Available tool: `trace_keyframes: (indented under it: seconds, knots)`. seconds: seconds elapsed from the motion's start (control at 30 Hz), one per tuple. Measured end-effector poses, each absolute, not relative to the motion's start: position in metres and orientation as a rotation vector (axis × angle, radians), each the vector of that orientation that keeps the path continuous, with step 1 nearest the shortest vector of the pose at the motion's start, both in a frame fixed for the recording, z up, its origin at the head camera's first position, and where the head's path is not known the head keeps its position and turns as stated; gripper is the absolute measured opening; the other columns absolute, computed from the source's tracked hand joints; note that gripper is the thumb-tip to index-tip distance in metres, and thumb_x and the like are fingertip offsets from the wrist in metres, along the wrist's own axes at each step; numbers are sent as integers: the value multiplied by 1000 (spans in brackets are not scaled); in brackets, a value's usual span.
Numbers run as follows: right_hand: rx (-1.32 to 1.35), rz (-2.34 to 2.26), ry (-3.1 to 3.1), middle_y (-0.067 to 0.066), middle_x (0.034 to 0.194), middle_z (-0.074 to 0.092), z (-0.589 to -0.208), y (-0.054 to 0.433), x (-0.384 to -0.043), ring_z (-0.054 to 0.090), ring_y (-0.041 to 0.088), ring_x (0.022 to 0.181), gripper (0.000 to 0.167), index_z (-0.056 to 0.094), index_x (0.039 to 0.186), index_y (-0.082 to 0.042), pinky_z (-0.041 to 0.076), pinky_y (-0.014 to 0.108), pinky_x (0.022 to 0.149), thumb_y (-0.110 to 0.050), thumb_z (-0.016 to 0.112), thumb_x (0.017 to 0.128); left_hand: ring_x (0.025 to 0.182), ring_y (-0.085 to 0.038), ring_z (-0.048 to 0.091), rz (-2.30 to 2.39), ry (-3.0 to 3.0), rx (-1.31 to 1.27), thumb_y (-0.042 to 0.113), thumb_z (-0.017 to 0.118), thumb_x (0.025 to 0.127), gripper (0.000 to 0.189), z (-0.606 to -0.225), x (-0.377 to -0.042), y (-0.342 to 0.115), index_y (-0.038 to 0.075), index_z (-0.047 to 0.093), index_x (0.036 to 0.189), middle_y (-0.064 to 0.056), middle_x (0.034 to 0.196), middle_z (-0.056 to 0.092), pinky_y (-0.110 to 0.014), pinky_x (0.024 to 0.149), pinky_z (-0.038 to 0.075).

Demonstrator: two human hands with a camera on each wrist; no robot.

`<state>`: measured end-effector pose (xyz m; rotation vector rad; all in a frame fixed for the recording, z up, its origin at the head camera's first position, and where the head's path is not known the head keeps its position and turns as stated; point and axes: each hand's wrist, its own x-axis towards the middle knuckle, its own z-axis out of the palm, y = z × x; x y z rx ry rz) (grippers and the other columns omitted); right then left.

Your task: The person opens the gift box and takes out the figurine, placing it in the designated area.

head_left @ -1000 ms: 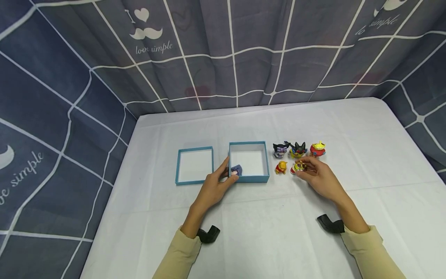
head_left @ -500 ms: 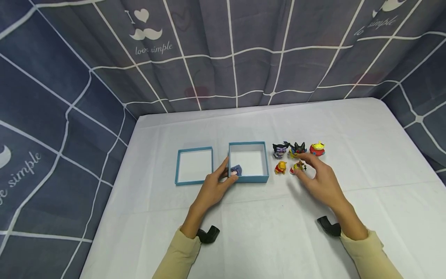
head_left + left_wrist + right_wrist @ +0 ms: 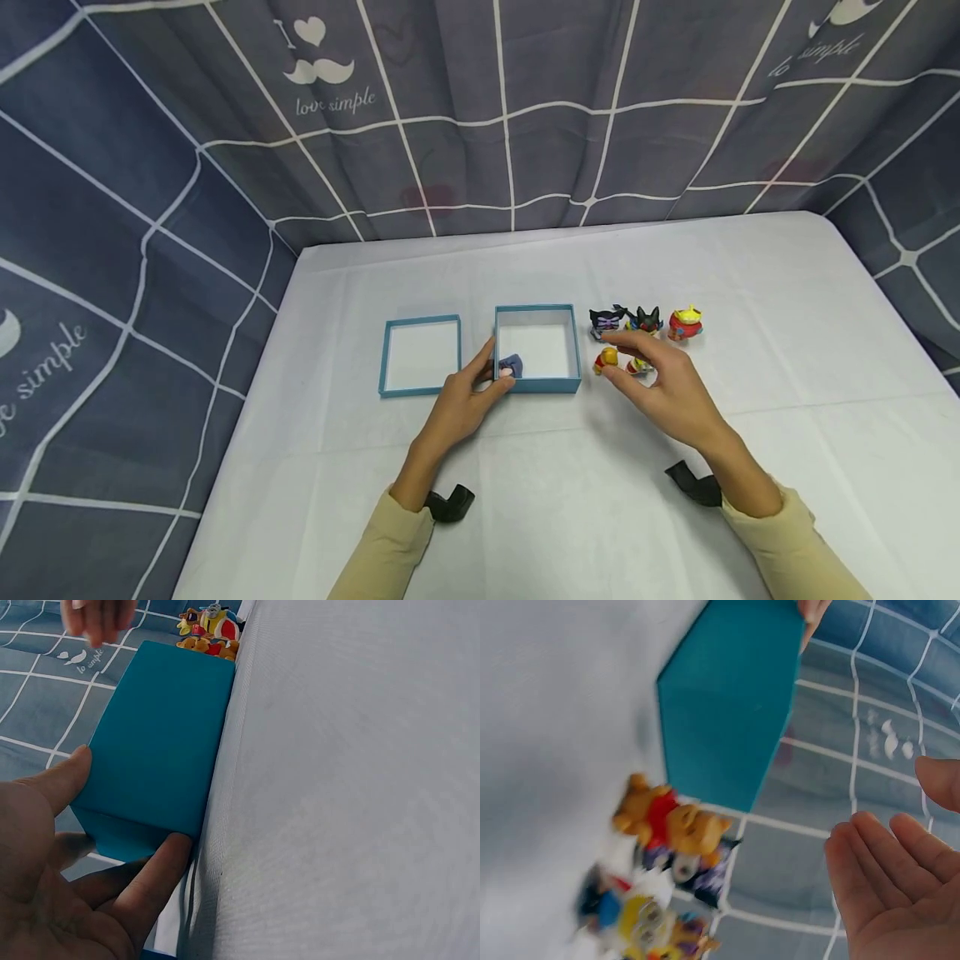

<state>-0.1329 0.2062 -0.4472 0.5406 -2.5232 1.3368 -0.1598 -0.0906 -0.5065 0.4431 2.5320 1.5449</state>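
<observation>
My left hand point(image 3: 459, 408) holds the near left corner of a blue open box point(image 3: 537, 386), thumb at the front wall and fingers along the left side. A small blue-grey figurine point(image 3: 512, 364) lies in the box's near left corner. Right of the box, my right hand point(image 3: 671, 396) hovers with thumb and fingers apart over a yellow bear figurine point(image 3: 607, 357) in a red shirt. In the right wrist view that bear point(image 3: 660, 817) sits apart from the fingers point(image 3: 870, 862). Partly behind the hand is a yellow and red figurine with goggles point(image 3: 637, 366).
A blue-rimmed lid point(image 3: 408, 392) with a white inside lies left of the box. Behind the bear stand a black and purple figurine point(image 3: 604, 319), a black-eared one point(image 3: 647, 318) and a red and yellow one point(image 3: 685, 323). A grey checked curtain point(image 3: 450, 158) borders the white table point(image 3: 525, 500).
My right hand has let go of the goggled figurine and moved left, from that figurine to above the yellow bear. The left hand and the box have stayed in place.
</observation>
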Motion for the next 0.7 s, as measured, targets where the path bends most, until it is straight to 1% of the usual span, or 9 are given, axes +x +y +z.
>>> trace_keyframes:
  seconds: [0.03, 0.1, 0.2, 0.33, 0.53, 0.7]
  knots:
    - [564, 1332, -2525, 2, 120, 67, -446, 203, -133, 62, 22, 107, 40, 66, 126, -10, 44, 19, 89, -3, 74, 88, 123, -19, 56, 1543, 2535, 446, 45, 63, 96, 73, -507, -160, -91, 21, 30, 157, -17, 138, 55, -43, 99, 46]
    - [600, 1340, -2532, -1, 119, 67, -444, 197, -135, 62, 17, 103, 39, 65, 126, -10, 44, 20, 84, -5, 74, 88, 123, -20, 56, 1541, 2536, 448, 46, 63, 96, 73, -507, -159, -91, 20, 30, 157, -17, 138, 55, -43, 100, 45]
    - [641, 1347, -2554, 0, 119, 66, -443, 188, -137, 61, 13, 101, 38, 65, 126, -8, 45, 22, 83, -7, 74, 89, 124, -21, 56, 1539, 2538, 455, 46, 63, 96, 74, -508, -159, -92, 20, 30, 157, -18, 138, 55, -44, 101, 44]
    - [686, 1331, -2593, 1, 119, 67, -443, 179, -140, 62, 16, 100, 36, 65, 125, -5, 50, 31, 83, -10, 74, 90, 124, -21, 56, 1537, 2541, 441, 46, 63, 96, 73, -508, -160, -91, 22, 30, 157, -18, 138, 55, -44, 100, 45]
    - [707, 1288, -2636, 5, 118, 67, -441, 172, -143, 65, 25, 97, 33, 67, 122, -5, 54, 47, 78, -14, 73, 91, 124, -18, 56, 1517, 2543, 410, 49, 63, 95, 73, -506, -160, -91, 25, 30, 156, -15, 138, 56, -41, 101, 45]
    - [719, 1291, -2654, 7, 117, 68, -441, 164, -151, 65, 30, 102, 30, 68, 119, -4, 52, 48, 80, -17, 72, 92, 123, -18, 56, 1513, 2540, 394, 49, 62, 95, 73, -506, -160, -90, 26, 30, 157, -15, 138, 56, -41, 99, 46]
